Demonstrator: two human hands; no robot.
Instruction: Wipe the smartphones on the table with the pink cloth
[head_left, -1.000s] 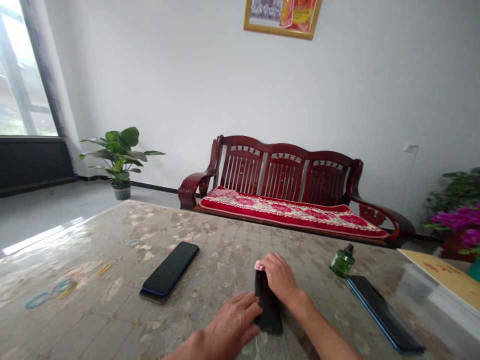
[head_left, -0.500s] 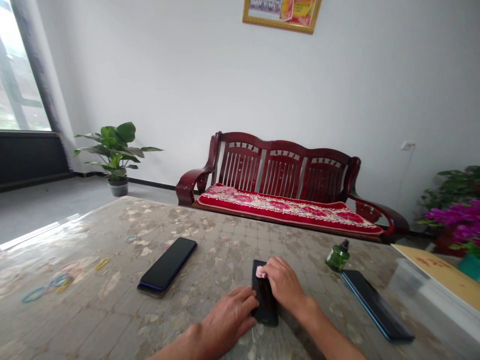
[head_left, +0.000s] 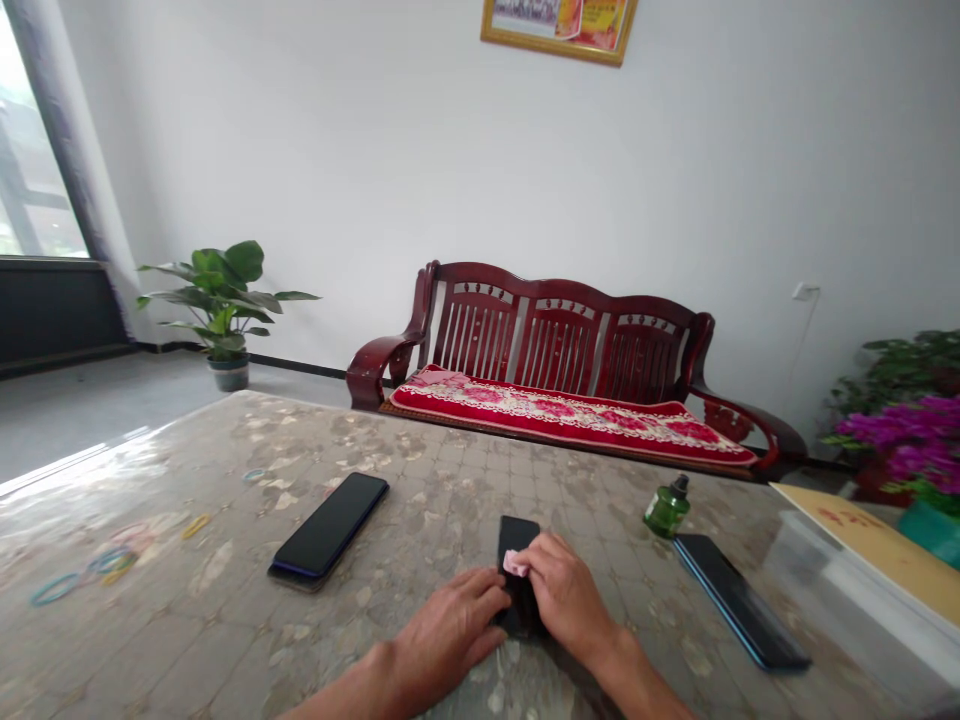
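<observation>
A black smartphone [head_left: 519,530] lies flat on the table in front of me, partly covered by both hands. My left hand [head_left: 459,625] holds its left edge against the tabletop, with fingertips and thumb at the side of the phone. Pinched in the fingers of my right hand [head_left: 566,590] is a small crumpled pink cloth or tissue [head_left: 514,563], which rests on the upper part of the dark screen. The right palm hides the phone's right edge.
Left of my hands lies another smartphone [head_left: 330,527]; a third phone [head_left: 739,600] is at right, beside a green bottle [head_left: 667,508]. Coloured rubber bands [head_left: 112,565] lie far left. A clear plastic box [head_left: 832,570] stands at the right edge. Beyond the table is a wooden bench [head_left: 562,340].
My right hand has slid the pink cloth a little down the screen, towards me. The left hand stays at the phone's left edge. The whole view has shifted slightly.
</observation>
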